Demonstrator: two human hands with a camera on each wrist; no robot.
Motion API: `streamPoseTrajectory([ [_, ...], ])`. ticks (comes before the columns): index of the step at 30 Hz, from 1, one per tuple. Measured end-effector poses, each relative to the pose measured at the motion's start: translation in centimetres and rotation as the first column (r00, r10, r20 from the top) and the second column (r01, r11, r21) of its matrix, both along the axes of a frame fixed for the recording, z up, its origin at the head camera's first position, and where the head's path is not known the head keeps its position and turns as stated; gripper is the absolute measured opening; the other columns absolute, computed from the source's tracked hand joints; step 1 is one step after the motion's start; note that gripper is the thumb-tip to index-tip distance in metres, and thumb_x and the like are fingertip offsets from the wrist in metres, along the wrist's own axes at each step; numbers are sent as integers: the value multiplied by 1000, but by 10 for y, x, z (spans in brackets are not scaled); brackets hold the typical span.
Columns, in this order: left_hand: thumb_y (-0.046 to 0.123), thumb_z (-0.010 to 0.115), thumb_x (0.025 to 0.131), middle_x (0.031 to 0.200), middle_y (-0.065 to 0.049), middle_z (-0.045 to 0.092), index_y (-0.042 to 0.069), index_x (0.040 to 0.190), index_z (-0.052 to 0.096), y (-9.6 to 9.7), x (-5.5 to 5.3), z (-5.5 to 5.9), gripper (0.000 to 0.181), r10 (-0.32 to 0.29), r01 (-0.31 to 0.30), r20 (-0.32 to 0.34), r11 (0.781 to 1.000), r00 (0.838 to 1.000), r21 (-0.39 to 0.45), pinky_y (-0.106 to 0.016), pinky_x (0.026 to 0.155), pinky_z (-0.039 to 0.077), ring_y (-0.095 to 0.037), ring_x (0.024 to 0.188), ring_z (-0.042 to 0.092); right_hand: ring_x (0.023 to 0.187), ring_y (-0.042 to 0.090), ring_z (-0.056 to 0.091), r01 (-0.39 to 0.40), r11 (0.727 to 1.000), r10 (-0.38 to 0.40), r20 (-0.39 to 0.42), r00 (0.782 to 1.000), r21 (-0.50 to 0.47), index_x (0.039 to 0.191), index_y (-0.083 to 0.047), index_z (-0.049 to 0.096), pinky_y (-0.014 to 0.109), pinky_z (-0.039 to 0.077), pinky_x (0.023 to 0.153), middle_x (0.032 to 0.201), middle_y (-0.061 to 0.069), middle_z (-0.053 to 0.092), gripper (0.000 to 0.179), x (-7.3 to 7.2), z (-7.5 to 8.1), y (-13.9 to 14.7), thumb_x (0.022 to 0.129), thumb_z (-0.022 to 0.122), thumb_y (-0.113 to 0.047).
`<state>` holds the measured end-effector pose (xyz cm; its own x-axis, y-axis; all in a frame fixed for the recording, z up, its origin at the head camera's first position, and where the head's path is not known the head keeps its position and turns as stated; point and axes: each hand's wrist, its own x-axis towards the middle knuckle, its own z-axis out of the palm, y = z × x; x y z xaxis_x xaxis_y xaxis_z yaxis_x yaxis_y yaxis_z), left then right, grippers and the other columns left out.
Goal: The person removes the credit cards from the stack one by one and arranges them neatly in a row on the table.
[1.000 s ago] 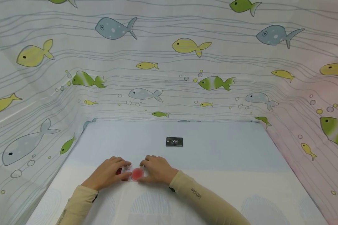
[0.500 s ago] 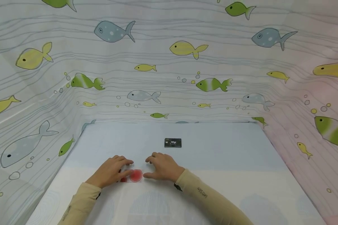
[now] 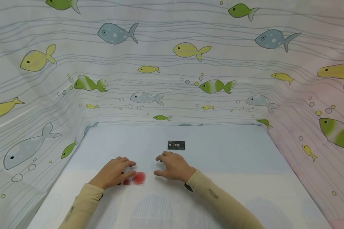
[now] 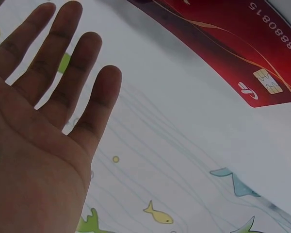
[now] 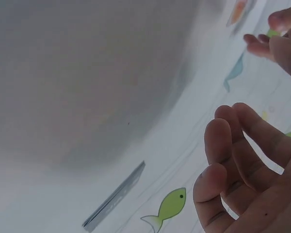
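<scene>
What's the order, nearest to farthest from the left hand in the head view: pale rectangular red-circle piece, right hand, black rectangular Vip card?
1. Red-circle piece, immediately right.
2. Right hand, across to the right.
3. Black card, right and farther back.

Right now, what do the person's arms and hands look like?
The left hand and right hand are bare. The left sleeve and right sleeve are beige, each with small dark lettering. A dark piece, mostly hidden, shows near each cuff.
</scene>
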<state>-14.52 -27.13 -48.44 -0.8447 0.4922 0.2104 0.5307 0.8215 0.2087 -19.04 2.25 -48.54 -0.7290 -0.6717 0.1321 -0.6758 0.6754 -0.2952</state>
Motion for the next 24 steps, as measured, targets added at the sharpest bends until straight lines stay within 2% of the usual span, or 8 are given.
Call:
streamPoseTrajectory([
  [10, 35, 75, 92, 104, -1, 71, 8, 115, 74, 2, -5, -1, 35, -51, 53, -91, 998, 995, 22, -44, 78, 53, -23, 95, 65, 95, 12, 63, 22, 998, -22, 3, 1000, -53, 128, -15, 67, 30, 53, 78, 111, 1, 67, 54, -4, 4, 24, 90, 71, -53],
  [18, 39, 71, 95, 112, -2, 69, 10, 120, 73, 15, -15, 7, 39, -32, 31, 17, 999, 999, 31, -49, 88, 51, -25, 104, 63, 93, 11, 61, 48, 995, -44, 45, 998, -84, 128, -14, 67, 31, 53, 77, 111, 1, 66, 53, -6, 4, 39, 91, 71, -52],
  [24, 40, 68, 96, 113, -2, 69, 10, 121, 73, 26, -22, 10, 39, -38, 38, 37, 999, 999, 5, -47, 89, 51, -24, 105, 63, 94, 13, 62, 61, 995, -57, 50, 997, -79, 129, -15, 67, 33, 54, 78, 112, 1, 66, 54, -5, 5, 46, 91, 71, -53],
])
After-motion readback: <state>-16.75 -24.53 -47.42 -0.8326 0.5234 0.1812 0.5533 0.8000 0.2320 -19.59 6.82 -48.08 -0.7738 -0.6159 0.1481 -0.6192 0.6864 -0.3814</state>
